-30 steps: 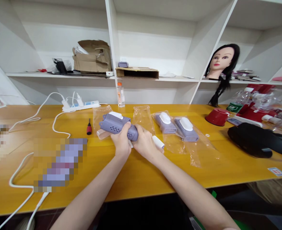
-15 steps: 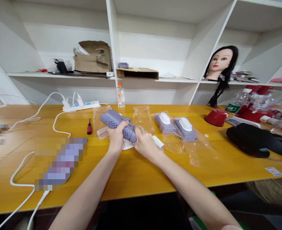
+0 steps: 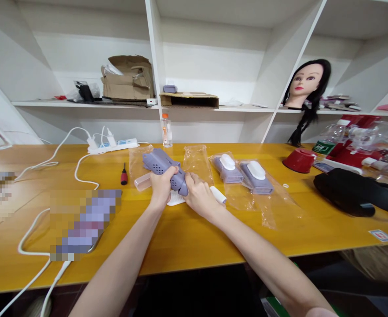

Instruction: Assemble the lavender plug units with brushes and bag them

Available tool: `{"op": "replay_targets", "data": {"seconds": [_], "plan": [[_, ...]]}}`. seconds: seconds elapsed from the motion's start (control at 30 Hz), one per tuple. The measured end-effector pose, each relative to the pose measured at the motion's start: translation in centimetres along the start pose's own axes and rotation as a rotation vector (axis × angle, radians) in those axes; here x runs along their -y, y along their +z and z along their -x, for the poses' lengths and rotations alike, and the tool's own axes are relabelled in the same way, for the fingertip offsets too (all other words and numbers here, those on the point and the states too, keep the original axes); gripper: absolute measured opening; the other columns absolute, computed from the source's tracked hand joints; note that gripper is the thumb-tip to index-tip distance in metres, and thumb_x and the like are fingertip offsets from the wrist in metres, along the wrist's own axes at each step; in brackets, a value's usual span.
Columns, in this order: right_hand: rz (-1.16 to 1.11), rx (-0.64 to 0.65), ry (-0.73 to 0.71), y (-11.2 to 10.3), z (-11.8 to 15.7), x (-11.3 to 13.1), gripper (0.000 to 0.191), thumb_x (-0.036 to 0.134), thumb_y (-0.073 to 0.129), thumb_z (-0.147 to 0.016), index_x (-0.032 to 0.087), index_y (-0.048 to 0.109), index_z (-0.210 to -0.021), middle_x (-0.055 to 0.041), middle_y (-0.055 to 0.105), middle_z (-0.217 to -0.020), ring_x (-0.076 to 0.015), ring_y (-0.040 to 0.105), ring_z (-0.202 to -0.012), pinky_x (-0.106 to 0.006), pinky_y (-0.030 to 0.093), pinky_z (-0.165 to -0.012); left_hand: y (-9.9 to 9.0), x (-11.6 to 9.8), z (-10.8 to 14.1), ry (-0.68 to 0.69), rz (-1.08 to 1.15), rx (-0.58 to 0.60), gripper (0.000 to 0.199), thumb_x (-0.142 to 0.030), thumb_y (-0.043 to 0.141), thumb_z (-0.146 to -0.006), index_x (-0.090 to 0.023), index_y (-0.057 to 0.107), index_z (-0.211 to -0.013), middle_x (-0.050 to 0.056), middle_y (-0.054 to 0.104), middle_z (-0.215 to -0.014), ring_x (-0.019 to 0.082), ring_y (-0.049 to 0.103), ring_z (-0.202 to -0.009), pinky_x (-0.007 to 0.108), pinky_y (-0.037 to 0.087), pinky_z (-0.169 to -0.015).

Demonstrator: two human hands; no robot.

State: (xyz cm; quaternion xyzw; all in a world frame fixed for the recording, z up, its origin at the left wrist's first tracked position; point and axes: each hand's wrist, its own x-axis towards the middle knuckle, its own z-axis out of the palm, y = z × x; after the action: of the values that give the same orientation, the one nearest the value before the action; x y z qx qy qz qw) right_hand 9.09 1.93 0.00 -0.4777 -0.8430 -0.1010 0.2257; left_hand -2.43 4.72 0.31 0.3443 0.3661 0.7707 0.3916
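Observation:
A purple plastic housing (image 3: 161,162) with rows of round holes is held tilted above the table, its far end up to the left. My left hand (image 3: 161,187) wraps round its middle, thumb on top. My right hand (image 3: 199,193) grips its lower right end with curled fingers. Beneath the hands lies a white part with slots (image 3: 177,199), mostly covered. By my right hand a white cylindrical piece (image 3: 217,194) rests on the table. A clear plastic piece (image 3: 142,182) lies left of the housing.
Two purple devices with white oval tops (image 3: 227,168) lie in clear bags at right. A screwdriver (image 3: 124,174) and a phone (image 3: 86,224) with a white cable are at left. A power strip (image 3: 113,146), a bottle (image 3: 166,131) and a red cup-shaped part (image 3: 298,160) stand farther back.
The housing has shifted slightly to the right and down in the view, still in both hands. The camera view has moved a little. The grips look the same.

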Motion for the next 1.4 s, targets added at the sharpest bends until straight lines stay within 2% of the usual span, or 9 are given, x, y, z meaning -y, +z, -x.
{"op": "replay_targets", "data": {"seconds": [0.3,0.77,0.93,1.03,1.13,1.2,1.3,1.4], "plan": [[0.075,0.059,0.022,-0.2,0.2,0.4,0.030,0.011,0.048,-0.080,0.009,0.044,-0.109,-0.0179,0.058,-0.103,-0.0261,0.059,-0.092,-0.035,0.048,-0.078,-0.3,0.1,-0.3,-0.059,0.014,0.062,0.016,-0.018,0.066,-0.051,-0.015,0.051,-0.056,-0.005,0.049,-0.055,0.010,0.045,-0.051,0.024,0.040,-0.053],[0.150,0.035,-0.002,-0.1,0.4,0.7,0.036,0.009,0.048,-0.078,0.006,0.043,-0.113,-0.0205,0.058,-0.102,-0.0297,0.058,-0.094,-0.037,0.049,-0.078,-0.4,-0.3,-0.1,-0.054,0.033,0.101,0.013,-0.017,0.065,-0.052,-0.014,0.054,-0.058,-0.003,0.051,-0.056,0.010,0.047,-0.051,0.023,0.040,-0.052],[0.143,0.015,0.016,0.1,0.4,0.7,0.035,0.009,0.046,-0.079,0.005,0.043,-0.113,-0.0209,0.057,-0.105,-0.0292,0.057,-0.097,-0.036,0.049,-0.080,-0.3,-0.5,0.1,0.006,-0.028,0.068,0.014,-0.018,0.066,-0.051,-0.014,0.054,-0.057,-0.004,0.050,-0.053,0.010,0.045,-0.048,0.023,0.038,-0.048],[0.115,-0.012,0.026,0.2,0.2,0.7,0.038,0.010,0.048,-0.078,0.007,0.041,-0.116,-0.0200,0.056,-0.110,-0.0283,0.056,-0.100,-0.036,0.048,-0.083,0.2,-0.4,0.3,0.021,0.030,-0.005,0.016,-0.018,0.067,-0.051,-0.015,0.052,-0.057,-0.005,0.050,-0.053,0.009,0.046,-0.048,0.023,0.040,-0.050],[0.101,-0.048,0.063,0.2,0.0,0.9,0.042,0.010,0.048,-0.078,0.007,0.039,-0.119,-0.0206,0.054,-0.116,-0.0282,0.055,-0.103,-0.037,0.048,-0.084,0.8,-0.2,0.4,-0.019,0.174,-0.094,0.016,-0.019,0.066,-0.052,-0.015,0.053,-0.062,-0.004,0.052,-0.057,0.011,0.050,-0.053,0.024,0.043,-0.055],[0.100,-0.057,0.072,0.2,-0.1,1.0,0.042,0.008,0.046,-0.078,0.007,0.039,-0.119,-0.0203,0.054,-0.115,-0.0277,0.056,-0.102,-0.037,0.048,-0.084,0.9,-0.1,0.3,-0.087,0.237,-0.108,0.017,-0.021,0.065,-0.054,-0.015,0.054,-0.065,-0.003,0.054,-0.060,0.011,0.052,-0.055,0.025,0.044,-0.056],[0.104,-0.067,0.045,0.2,0.1,1.0,0.040,0.008,0.048,-0.077,0.007,0.042,-0.116,-0.0198,0.057,-0.111,-0.0281,0.058,-0.099,-0.038,0.049,-0.082,0.5,-0.1,0.0,-0.192,0.249,-0.047,0.018,-0.021,0.065,-0.054,-0.015,0.054,-0.067,-0.003,0.054,-0.061,0.012,0.052,-0.056,0.026,0.044,-0.059],[0.109,-0.155,0.006,0.4,0.4,0.5,0.040,0.008,0.048,-0.076,0.007,0.043,-0.116,-0.0213,0.055,-0.116,-0.0298,0.056,-0.104,-0.039,0.049,-0.084,0.2,-0.1,-0.2,-0.194,0.254,0.043,0.020,-0.021,0.065,-0.054,-0.015,0.055,-0.070,-0.003,0.055,-0.062,0.013,0.056,-0.060,0.027,0.045,-0.065]]}}
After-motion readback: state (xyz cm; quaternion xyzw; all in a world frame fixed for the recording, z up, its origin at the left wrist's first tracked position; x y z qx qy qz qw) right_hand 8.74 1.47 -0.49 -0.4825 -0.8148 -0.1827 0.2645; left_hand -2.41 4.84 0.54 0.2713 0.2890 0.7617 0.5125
